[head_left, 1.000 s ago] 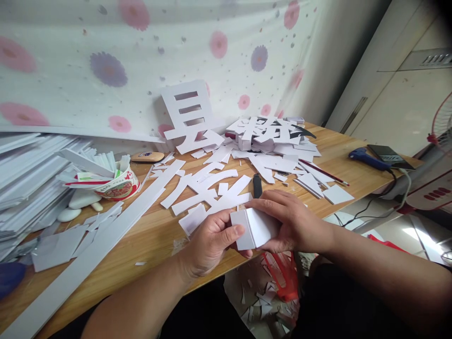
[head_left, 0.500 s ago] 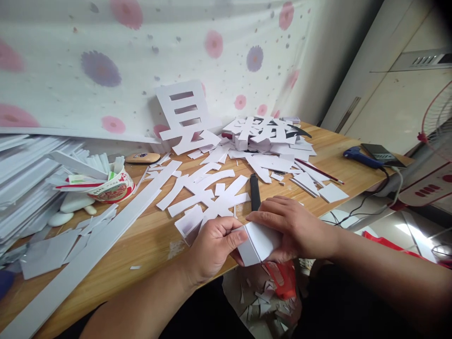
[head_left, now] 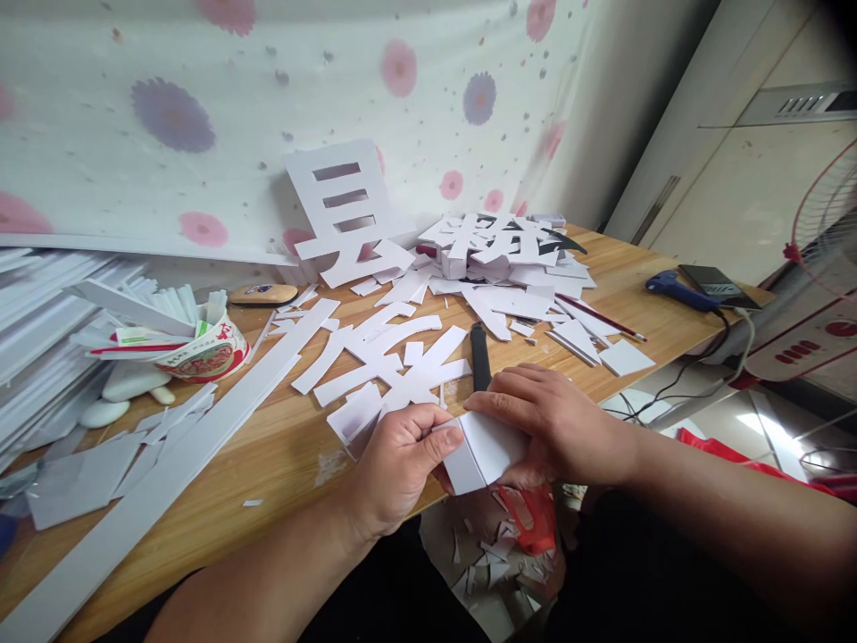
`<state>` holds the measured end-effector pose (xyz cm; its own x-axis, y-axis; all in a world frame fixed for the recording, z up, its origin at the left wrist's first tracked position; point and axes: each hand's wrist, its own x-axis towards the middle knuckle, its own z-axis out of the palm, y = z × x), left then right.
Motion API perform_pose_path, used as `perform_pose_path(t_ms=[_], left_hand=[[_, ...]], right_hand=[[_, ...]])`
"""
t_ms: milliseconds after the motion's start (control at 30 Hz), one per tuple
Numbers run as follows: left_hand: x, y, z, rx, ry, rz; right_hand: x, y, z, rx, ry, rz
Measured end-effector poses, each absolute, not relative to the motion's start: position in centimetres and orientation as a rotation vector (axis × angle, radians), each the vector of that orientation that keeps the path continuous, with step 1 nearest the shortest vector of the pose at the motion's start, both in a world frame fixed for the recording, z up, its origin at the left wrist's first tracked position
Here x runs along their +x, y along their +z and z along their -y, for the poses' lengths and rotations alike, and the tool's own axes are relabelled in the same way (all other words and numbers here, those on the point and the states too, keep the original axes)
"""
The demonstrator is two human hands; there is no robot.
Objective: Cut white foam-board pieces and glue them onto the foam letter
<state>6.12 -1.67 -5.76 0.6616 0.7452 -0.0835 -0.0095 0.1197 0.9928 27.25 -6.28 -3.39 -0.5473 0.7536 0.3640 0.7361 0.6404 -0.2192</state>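
Observation:
Between both hands, at the table's near edge, is a white foam board piece (head_left: 494, 448) with a seam or fold across it. My left hand (head_left: 410, 460) is closed on its left end, thumb on top. My right hand (head_left: 545, 424) wraps the right end, fingers over the far edge; its thumb is partly hidden underneath. Just beyond the hands lies a black-handled tool (head_left: 480, 357), its near end hidden by my right hand. Cut white strokes of a character (head_left: 408, 384) lie on the table left of it.
A white cut-out character (head_left: 345, 201) leans on the flowered sheet. Behind the hands is a heap of white offcuts (head_left: 515, 299) with a pencil (head_left: 603, 319). At left stand a paper bowl (head_left: 207, 351) and a long white strip (head_left: 180, 478). A blue glue gun (head_left: 679, 290) lies at right.
The view has shifted slightly, so the table things sit a little further left and up. Both hands keep their hold on the foam board piece, with hardly any movement.

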Motion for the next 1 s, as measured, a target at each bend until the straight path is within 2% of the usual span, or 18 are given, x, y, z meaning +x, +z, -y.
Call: perform_pose_path(t_ms=[467,733,1000], left_hand=[[6.4,-5.5,2.0,1.228,0.621,-0.612],[10.0,-3.7,5.7,0.915,1.158,-0.831],[10.9,-2.0,7.8,0.759,1.251,-0.842]], right_hand=[[26.8,-2.9,6.5,-1.103,0.052,2.341],[25.9,-2.3,7.4,-1.069,0.152,2.235],[25.1,-2.2,8.5,-0.963,0.235,2.191]])
